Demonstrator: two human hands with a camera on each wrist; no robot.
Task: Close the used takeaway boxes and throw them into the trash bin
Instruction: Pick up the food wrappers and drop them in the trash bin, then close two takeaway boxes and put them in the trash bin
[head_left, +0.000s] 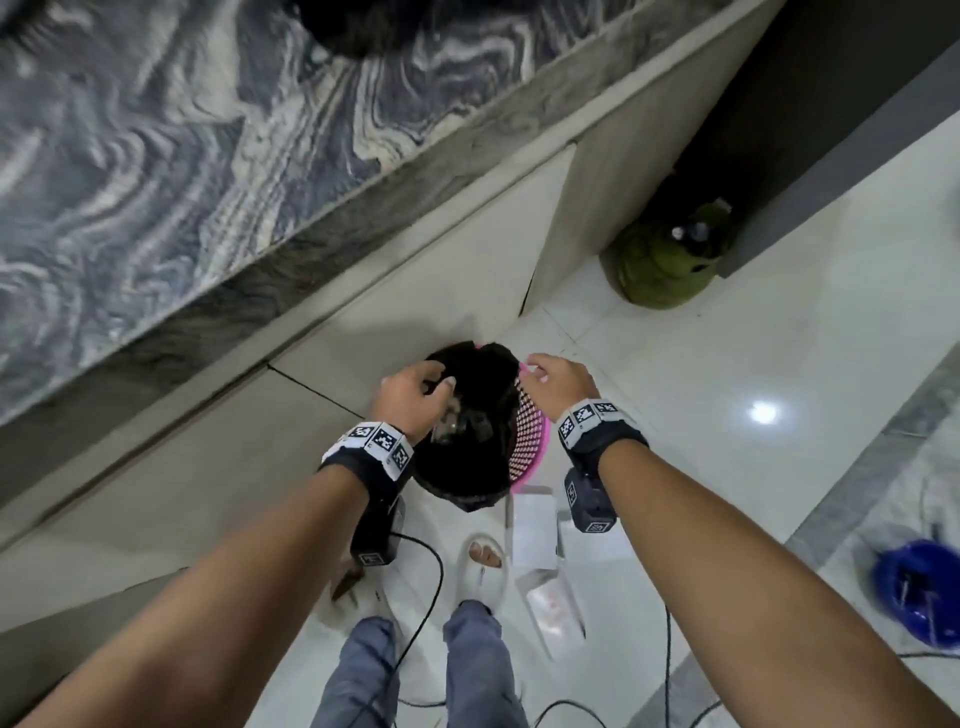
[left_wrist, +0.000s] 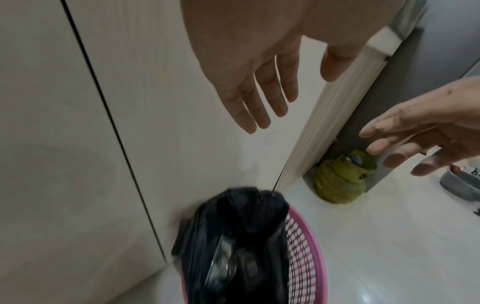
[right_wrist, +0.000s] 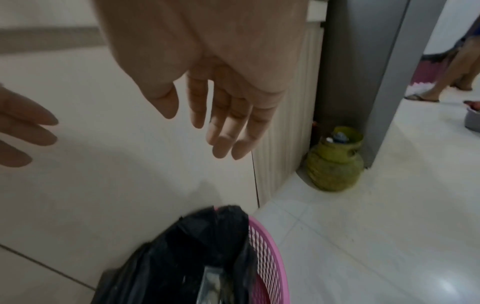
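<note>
A pink mesh trash bin (head_left: 530, 441) lined with a black bag (head_left: 478, 395) stands on the floor against the cabinet. A clear takeaway box (head_left: 457, 421) lies down inside the bag, also seen in the left wrist view (left_wrist: 223, 261) and the right wrist view (right_wrist: 210, 283). My left hand (head_left: 415, 395) hovers over the bag's left side and my right hand (head_left: 556, 379) over the pink rim. In the wrist views the left hand (left_wrist: 257, 92) and the right hand (right_wrist: 221, 115) have straight, spread fingers and hold nothing.
A green gas cylinder (head_left: 670, 260) sits at the cabinet's corner by a grey pillar. Pale box-like shapes (head_left: 532, 530) lie on the floor beside my foot. Cables run across the tiles. A blue object (head_left: 914, 592) lies at the right. Another person's legs (right_wrist: 454, 67) stand in the doorway.
</note>
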